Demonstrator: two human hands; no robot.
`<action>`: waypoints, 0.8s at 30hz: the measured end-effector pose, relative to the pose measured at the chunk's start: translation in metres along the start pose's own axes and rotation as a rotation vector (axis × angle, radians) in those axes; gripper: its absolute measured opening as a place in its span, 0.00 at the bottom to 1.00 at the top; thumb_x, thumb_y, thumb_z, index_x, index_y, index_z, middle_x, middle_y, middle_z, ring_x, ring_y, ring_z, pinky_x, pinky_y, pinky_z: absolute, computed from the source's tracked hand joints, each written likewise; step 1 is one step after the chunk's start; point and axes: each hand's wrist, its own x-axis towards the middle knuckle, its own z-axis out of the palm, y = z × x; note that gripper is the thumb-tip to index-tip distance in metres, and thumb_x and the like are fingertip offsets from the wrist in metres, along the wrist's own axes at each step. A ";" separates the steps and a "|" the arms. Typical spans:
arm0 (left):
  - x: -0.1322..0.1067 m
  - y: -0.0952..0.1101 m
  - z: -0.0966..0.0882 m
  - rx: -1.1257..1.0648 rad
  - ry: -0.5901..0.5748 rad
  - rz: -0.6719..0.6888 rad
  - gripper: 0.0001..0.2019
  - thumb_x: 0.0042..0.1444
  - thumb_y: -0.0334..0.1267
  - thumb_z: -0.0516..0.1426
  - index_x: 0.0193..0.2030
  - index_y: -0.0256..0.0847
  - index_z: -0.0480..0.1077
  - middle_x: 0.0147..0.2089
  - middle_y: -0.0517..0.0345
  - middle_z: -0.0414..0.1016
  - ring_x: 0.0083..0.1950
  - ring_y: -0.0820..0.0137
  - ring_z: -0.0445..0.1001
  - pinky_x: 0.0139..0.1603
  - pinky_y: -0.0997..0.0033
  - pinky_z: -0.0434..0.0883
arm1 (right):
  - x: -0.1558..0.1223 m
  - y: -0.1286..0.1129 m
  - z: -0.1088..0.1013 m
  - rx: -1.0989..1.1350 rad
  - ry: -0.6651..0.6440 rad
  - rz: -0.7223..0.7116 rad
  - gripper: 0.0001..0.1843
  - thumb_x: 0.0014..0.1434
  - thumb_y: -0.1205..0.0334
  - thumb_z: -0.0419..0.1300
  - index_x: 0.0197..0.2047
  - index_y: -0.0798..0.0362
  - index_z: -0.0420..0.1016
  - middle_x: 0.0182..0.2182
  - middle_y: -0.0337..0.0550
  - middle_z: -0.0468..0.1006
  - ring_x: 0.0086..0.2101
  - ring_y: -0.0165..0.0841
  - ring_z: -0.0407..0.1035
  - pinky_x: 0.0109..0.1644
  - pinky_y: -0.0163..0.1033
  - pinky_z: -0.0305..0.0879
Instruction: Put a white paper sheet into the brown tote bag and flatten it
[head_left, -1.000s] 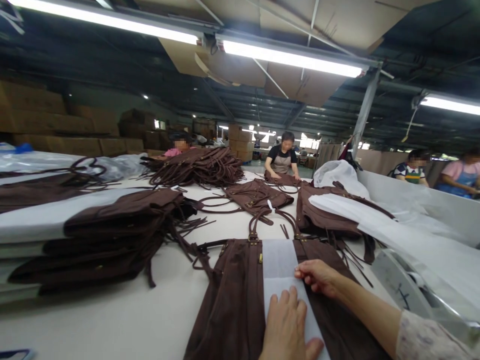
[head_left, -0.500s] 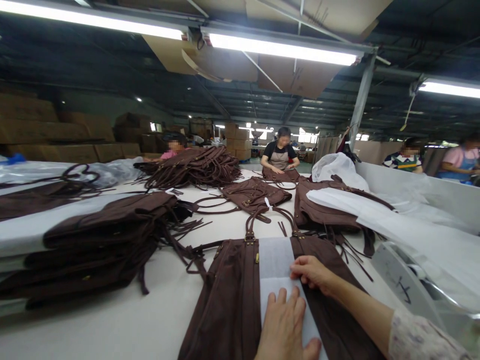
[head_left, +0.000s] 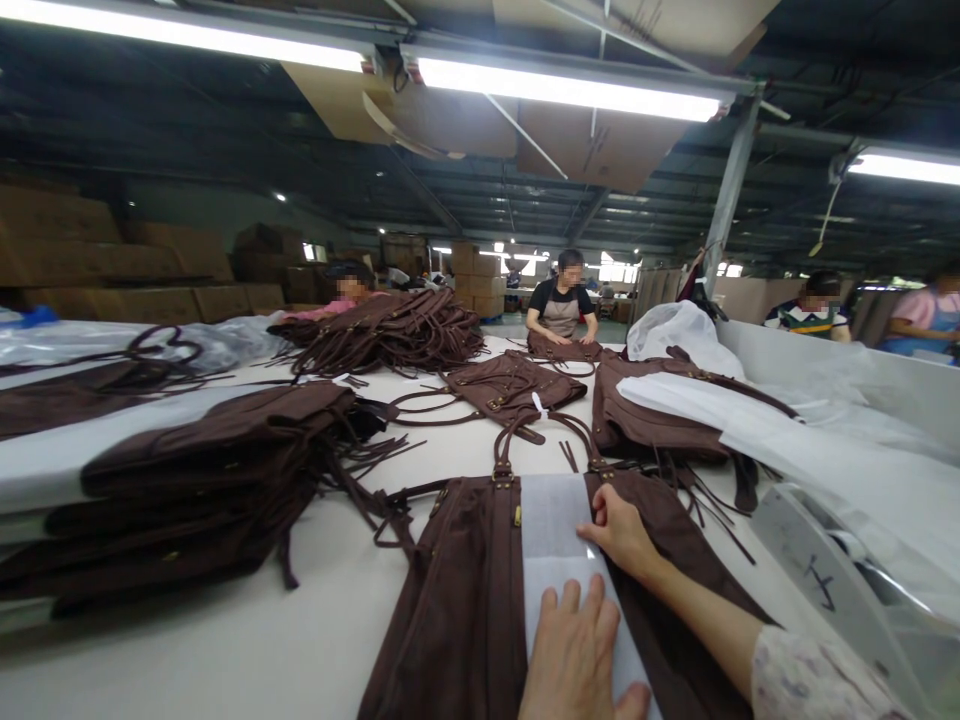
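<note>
A dark brown handbag [head_left: 450, 600] lies flat in front of me, its handles pointing away. Down its middle runs a white paper strip [head_left: 555, 515]. My left hand [head_left: 574, 650] rests flat on the lower part of this strip, fingers spread. At the strip's right edge, my right hand [head_left: 619, 530] has its fingers bent and drawn together. A small shiny bit, perhaps clear tape, shows just below those fingertips; what they grip is too small to tell. A brass zip pull [head_left: 517, 515] hangs left of the strip.
Stacked brown bags [head_left: 217, 450] stand on the left, with a heap of straps [head_left: 390, 335] behind. Another bag [head_left: 645, 410] and white sheeting [head_left: 825, 470] lie right, near a grey marked box [head_left: 817, 570]. A co-worker [head_left: 562, 300] handles a bag across the table.
My right hand's fingers have shifted slightly, the index finger lifting, and a shiny bit now shows at the strip's edge. My left hand stays flat on the strip.
</note>
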 end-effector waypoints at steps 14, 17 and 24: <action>0.000 0.004 -0.004 0.025 0.001 -0.020 0.36 0.56 0.57 0.53 0.65 0.33 0.58 0.71 0.41 0.48 0.69 0.42 0.48 0.68 0.37 0.47 | 0.000 0.004 -0.024 0.083 -0.361 -0.023 0.52 0.34 0.60 0.76 0.58 0.48 0.52 0.33 0.30 0.66 0.25 0.26 0.66 0.26 0.31 0.62; 0.000 0.005 -0.004 0.026 -0.008 -0.014 0.36 0.57 0.57 0.52 0.65 0.32 0.56 0.71 0.40 0.47 0.69 0.41 0.48 0.68 0.35 0.47 | 0.002 0.002 -0.022 0.035 -0.292 -0.017 0.44 0.36 0.62 0.75 0.53 0.48 0.57 0.27 0.27 0.65 0.26 0.27 0.65 0.30 0.32 0.61; 0.002 0.007 -0.003 0.047 0.004 -0.003 0.35 0.57 0.55 0.53 0.64 0.32 0.58 0.70 0.39 0.50 0.68 0.39 0.50 0.67 0.34 0.48 | 0.023 -0.005 -0.001 -0.057 -0.140 0.169 0.16 0.57 0.58 0.61 0.42 0.49 0.57 0.18 0.28 0.66 0.15 0.29 0.63 0.24 0.35 0.58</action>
